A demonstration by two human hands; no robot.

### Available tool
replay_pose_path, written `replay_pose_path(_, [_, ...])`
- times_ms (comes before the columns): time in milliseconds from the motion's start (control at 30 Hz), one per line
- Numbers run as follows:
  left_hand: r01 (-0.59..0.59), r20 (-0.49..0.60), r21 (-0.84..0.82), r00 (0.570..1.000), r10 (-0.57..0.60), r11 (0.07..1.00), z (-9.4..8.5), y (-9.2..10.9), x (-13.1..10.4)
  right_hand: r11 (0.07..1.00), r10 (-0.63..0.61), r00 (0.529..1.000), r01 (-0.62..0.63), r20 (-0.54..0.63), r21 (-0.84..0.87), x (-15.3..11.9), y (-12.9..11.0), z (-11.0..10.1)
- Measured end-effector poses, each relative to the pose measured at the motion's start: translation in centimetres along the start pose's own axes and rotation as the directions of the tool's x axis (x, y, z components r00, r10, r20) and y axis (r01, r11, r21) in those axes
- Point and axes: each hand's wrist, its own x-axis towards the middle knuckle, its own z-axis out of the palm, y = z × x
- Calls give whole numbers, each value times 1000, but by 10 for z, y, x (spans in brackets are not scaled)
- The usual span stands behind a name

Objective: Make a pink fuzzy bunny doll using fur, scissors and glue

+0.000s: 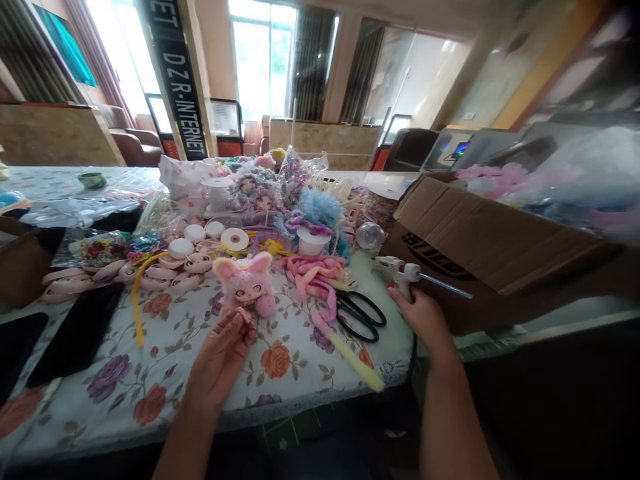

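My left hand (227,347) is closed in a pinch on a small pink piece (244,315), just in front of a pink fluffy doll (246,288) with pointed ears. The doll sits upright on the flowered tablecloth (200,380). At the right, my right hand (423,313) is wrapped round the handle of a white glue gun (403,272), which has a clear glue stick poking out of its back. Black scissors (363,317) lie open between my hands, beside a coil of pink and yellow fuzzy strips (315,277).
Behind the doll are white spools (235,239), doll faces (197,262), blue fluff (320,208) and bagged trinkets. A cardboard box (480,247) stands at the right. Dark flat objects (75,333) lie at the left, near a yellow strip (137,303).
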Motion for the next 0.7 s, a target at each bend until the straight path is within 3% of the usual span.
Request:
replay_pose_path(67, [-31,1,111,1000,31,993,-1,4,-1,998,3,1000,-4,-21,-55,-24,-4,-9])
replay_pose_path(133, [-54,-13,275,998,60,960,-2,11,-3,985,-32,984,1,-177,-172,-50,-14,-15])
replay_pose_path(200, [-73,-4,476,996,86,876,-2,20,-5,986,-167,952,158,-255,-59,-73,-35,-16])
replay_pose_path(267, [-131,60,683,990,124,719,1,29,-9,903,-377,918,393,-121,175,-91,-64,-15])
replay_pose_path(367, [-281,217,880,955,204,383,10,41,-14,690,-673,735,582,85,429,-103,-111,-10])
replay_pose_path(433, [-348,299,912,926,232,215,17,48,-18,616,-756,641,628,133,476,-104,-138,-7])
replay_pose_path(567, [-390,377,920,906,191,39,27,57,-20,557,-816,545,651,193,515,-99,-170,-2])
replay_pose_path(700, [-449,457,889,885,93,-95,31,62,-17,515,-852,468,667,235,539,-96,-180,6])
